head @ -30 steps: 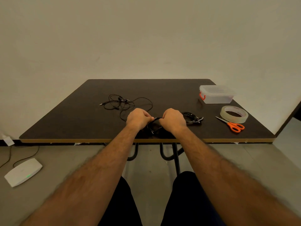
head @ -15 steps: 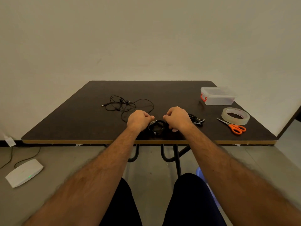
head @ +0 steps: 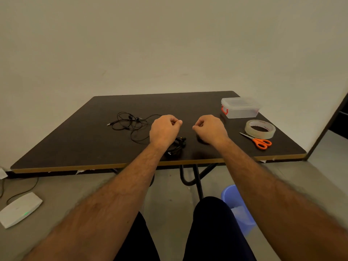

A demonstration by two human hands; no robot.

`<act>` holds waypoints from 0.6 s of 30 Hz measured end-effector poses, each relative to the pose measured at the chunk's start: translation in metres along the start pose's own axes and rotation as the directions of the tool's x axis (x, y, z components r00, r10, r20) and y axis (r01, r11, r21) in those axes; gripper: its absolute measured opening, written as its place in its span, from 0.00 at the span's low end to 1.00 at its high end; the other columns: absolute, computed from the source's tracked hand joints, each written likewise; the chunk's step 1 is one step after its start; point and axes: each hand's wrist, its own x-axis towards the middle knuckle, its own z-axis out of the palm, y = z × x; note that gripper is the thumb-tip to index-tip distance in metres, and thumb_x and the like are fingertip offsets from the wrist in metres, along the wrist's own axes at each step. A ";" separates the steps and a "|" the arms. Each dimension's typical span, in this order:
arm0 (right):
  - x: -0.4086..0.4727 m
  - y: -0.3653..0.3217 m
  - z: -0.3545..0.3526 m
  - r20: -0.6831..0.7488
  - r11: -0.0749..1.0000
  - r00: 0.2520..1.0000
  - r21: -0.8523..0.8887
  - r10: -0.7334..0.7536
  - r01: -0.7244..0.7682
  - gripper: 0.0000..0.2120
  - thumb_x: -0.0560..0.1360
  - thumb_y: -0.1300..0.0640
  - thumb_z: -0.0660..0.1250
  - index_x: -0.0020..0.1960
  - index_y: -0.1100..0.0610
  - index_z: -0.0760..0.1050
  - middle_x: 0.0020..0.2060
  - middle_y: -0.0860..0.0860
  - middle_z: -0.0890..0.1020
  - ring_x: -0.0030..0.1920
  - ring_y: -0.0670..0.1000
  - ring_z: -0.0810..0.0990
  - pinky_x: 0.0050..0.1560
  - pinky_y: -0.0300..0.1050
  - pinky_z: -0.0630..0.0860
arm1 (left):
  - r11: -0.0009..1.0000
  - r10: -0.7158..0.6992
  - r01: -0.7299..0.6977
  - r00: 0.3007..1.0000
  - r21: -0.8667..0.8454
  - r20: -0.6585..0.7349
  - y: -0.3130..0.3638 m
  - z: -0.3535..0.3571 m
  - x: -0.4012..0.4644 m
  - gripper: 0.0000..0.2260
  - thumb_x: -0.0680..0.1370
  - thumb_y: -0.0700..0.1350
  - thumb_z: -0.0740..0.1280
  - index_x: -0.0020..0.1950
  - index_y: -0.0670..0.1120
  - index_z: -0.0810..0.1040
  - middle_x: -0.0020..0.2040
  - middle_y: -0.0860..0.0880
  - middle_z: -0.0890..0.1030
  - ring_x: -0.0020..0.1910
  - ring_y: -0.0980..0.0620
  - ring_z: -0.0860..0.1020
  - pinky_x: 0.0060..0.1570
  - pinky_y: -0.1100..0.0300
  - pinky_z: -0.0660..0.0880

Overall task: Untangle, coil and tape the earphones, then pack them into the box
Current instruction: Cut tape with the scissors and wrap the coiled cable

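A dark tabletop (head: 84, 144) is seen with a lidded box (head: 240, 108) at the far right, tape roll (head: 260, 129) and scissors (head: 259, 141) nearer. Tangled earphones (head: 130, 123) lie left; coiled earphones (head: 176, 146) are partly hidden by the left hand (head: 164, 129). Left and right hand (head: 211, 129) are curled shut; whether anything is pinched cannot be told.

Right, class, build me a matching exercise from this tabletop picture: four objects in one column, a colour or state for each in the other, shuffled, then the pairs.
Objects:
1. scissors
2. plastic box
3. tape roll
4. loose earphones

Descriptions:
A. tangled black cable
B. clear, lid on, red latch
C. orange handles
D. lying flat, pale ring

Pairs: 1-C, 2-B, 3-D, 4-A
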 end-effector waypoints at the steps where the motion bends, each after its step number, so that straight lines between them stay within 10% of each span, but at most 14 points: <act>1: 0.000 0.007 -0.009 -0.011 1.000 1.000 -0.018 0.009 -0.009 0.04 0.78 0.53 0.68 0.50 0.51 0.80 0.45 0.47 0.82 0.46 0.45 0.79 0.50 0.46 0.79 | 1.000 0.018 -0.018 1.000 -0.007 0.002 0.008 0.004 0.000 0.10 0.80 0.55 0.65 0.50 0.52 0.82 0.43 0.57 0.81 0.43 0.59 0.78 0.41 0.60 0.72; 18: -0.031 0.140 -0.103 -0.055 0.872 0.956 -0.397 0.288 -0.286 0.08 0.76 0.57 0.70 0.54 0.56 0.81 0.48 0.54 0.83 0.49 0.52 0.80 0.55 0.48 0.79 | 0.978 0.169 -0.195 0.947 0.070 0.274 0.145 0.128 0.010 0.07 0.79 0.48 0.69 0.55 0.51 0.84 0.52 0.51 0.84 0.51 0.53 0.80 0.50 0.56 0.77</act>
